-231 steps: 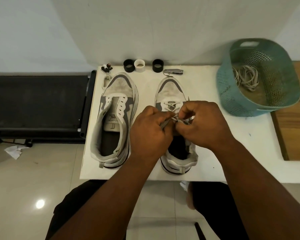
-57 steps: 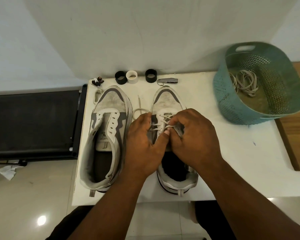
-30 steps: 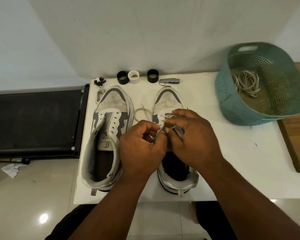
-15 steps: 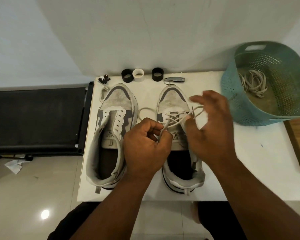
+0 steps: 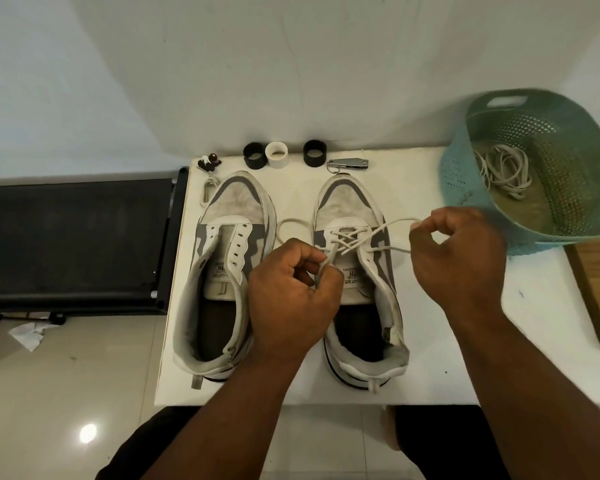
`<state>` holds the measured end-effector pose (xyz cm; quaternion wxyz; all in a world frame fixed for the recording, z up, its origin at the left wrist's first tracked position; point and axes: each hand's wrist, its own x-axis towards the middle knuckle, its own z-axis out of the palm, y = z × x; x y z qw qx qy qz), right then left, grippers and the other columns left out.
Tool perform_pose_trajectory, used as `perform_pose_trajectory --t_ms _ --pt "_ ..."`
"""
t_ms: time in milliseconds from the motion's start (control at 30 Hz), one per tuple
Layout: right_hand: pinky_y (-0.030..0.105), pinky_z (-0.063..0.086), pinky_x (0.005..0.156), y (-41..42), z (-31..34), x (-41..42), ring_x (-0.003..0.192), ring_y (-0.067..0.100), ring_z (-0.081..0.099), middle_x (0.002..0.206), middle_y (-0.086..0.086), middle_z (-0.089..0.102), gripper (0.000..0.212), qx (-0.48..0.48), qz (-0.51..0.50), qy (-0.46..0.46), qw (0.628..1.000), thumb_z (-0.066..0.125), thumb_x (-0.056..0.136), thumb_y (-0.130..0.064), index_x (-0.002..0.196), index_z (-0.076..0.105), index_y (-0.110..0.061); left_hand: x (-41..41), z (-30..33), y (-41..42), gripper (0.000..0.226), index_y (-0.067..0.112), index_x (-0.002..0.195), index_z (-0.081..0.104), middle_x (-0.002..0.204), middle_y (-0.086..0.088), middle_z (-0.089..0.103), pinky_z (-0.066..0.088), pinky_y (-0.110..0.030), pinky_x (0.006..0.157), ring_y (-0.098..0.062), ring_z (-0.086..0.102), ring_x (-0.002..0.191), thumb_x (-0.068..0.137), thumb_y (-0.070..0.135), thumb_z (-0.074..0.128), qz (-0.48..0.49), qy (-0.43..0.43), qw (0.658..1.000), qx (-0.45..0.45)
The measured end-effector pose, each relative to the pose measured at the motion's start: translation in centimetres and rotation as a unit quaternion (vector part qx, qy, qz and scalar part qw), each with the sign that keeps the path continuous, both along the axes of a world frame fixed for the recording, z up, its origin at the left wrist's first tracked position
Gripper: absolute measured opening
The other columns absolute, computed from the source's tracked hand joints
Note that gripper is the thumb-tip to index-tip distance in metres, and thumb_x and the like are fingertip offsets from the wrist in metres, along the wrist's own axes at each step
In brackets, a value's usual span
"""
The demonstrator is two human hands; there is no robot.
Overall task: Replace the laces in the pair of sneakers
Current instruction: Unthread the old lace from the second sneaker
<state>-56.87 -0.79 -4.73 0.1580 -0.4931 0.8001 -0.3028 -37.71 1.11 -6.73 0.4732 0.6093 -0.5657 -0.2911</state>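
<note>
White tabletop (image 5: 430,341): right grey-and-white sneaker (image 5: 357,271) part-laced, left hand (image 5: 291,292) pinching one cream lace (image 5: 395,226) end, right hand (image 5: 458,251) pinching the other; uneven pull risks unthreading an eyelet.

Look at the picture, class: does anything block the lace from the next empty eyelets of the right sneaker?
Nothing visible does. The lace runs free from the right sneaker to the right hand; the left hand pinches its other end beside the tongue.
</note>
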Motion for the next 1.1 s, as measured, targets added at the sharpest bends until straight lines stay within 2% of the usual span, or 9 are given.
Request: perform_pose_trajectory --t_ms 100,200,300,400,567,700,867,967,1100 --pt "0.026 0.043 0.083 0.0 -0.4 0.1 0.089 0.016 0.063 0.104 0.001 0.072 0.014 0.044 0.015 0.011 0.999 0.071 0.087 -0.031 0.095 0.074 -0.02 0.0 -0.1 0.0 0.007 0.017 0.083 0.071 0.068 0.01 0.066 0.052 -0.024 0.052 -0.013 0.063 0.059 0.076 0.016 0.074 -0.003 -0.002 1.0 0.005" --pt "0.025 0.042 0.09 0.3 0.7 1.2 0.106 0.016 0.062 0.122 -0.001 0.066 0.034 0.004 0.051 0.023 0.998 0.071 0.089 -0.034 0.12 0.069 -0.02 0.0 0.0 0.0 0.012 0.022 0.091 0.073 0.078 0.014 0.067 0.053 -0.025 0.057 -0.01 0.063 0.065 0.08 0.021 0.073 -0.023 -0.03 0.999 0.003" --pt "0.012 0.04 0.075 0.5 1.4 2.6 0.092 0.005 0.058 0.114 -0.007 0.065 0.034 -0.025 0.133 -0.009 0.991 0.071 0.087 -0.031 0.121 0.069 -0.026 -0.2 0.1 -0.1 0.019 0.019 0.1 0.076 0.088 0.013 0.068 0.053 -0.023 0.063 -0.006 0.064 0.072 0.082 0.023 0.073 -0.052 -0.045 0.998 -0.003" --pt "0.002 0.033 0.083 0.7 0.3 3.6 0.103 0.002 0.054 0.117 -0.009 0.057 0.044 0.054 0.223 -0.044 0.972 0.064 0.09 -0.027 0.134 0.064 -0.034 -0.3 0.1 -0.1 0.018 0.019 0.099 0.077 0.087 0.011 0.068 0.053 -0.024 0.062 -0.007 0.063 0.07 0.083 0.025 0.072 -0.056 -0.048 0.997 -0.003" --pt "0.0 0.032 0.068 0.1 -0.5 2.3 0.074 -0.002 0.055 0.096 -0.012 0.067 0.009 0.028 0.127 -0.018 0.991 0.072 0.088 -0.029 0.096 0.077 -0.029 0.0 0.0 -0.1 0.017 0.015 0.092 0.078 0.081 0.009 0.069 0.054 -0.027 0.063 -0.009 0.065 0.073 0.08 0.022 0.069 -0.036 -0.044 0.998 -0.007" --pt "0.022 0.042 0.069 -0.2 -0.8 0.8 0.072 0.004 0.056 0.097 -0.009 0.068 0.002 0.042 0.101 -0.001 0.994 0.069 0.092 -0.028 0.093 0.071 -0.028 -0.2 0.1 -0.1 0.016 0.013 0.084 0.076 0.074 0.007 0.068 0.055 -0.031 0.06 -0.01 0.066 0.068 0.076 0.021 0.065 -0.028 -0.034 0.999 0.002" --pt "-0.001 0.035 0.072 0.2 -0.4 1.6 0.078 -0.008 0.053 0.103 -0.017 0.063 0.031 0.05 0.205 -0.044 0.976 0.068 0.089 -0.02 0.117 0.071 -0.034 -0.5 0.5 -0.2 0.022 0.02 0.088 0.077 0.075 0.009 0.065 0.051 -0.031 0.06 -0.009 0.058 0.065 0.074 0.02 0.061 -0.035 -0.11 0.993 -0.003" --pt "0.013 0.044 0.066 0.3 0.2 2.2 0.072 -0.003 0.06 0.085 -0.018 0.068 0.009 0.068 0.203 -0.091 0.973 0.073 0.086 -0.036 0.094 0.072 -0.033 -0.9 0.7 -0.1 0.041 0.028 0.113 0.078 0.086 0.007 0.063 0.049 -0.027 0.063 -0.009 0.057 0.073 0.078 0.024 0.057 -0.044 -0.209 0.977 -0.001" --pt "0.016 0.043 0.06 0.8 0.9 2.4 0.069 0.001 0.059 0.082 -0.016 0.064 0.03 0.074 0.225 -0.08 0.968 0.08 0.071 -0.052 0.085 0.063 -0.032 -1.1 0.4 -0.1 0.041 0.035 0.124 0.073 0.093 0.002 0.063 0.05 -0.03 0.065 -0.019 0.059 0.08 0.086 0.037 0.059 -0.054 -0.275 0.959 0.032"
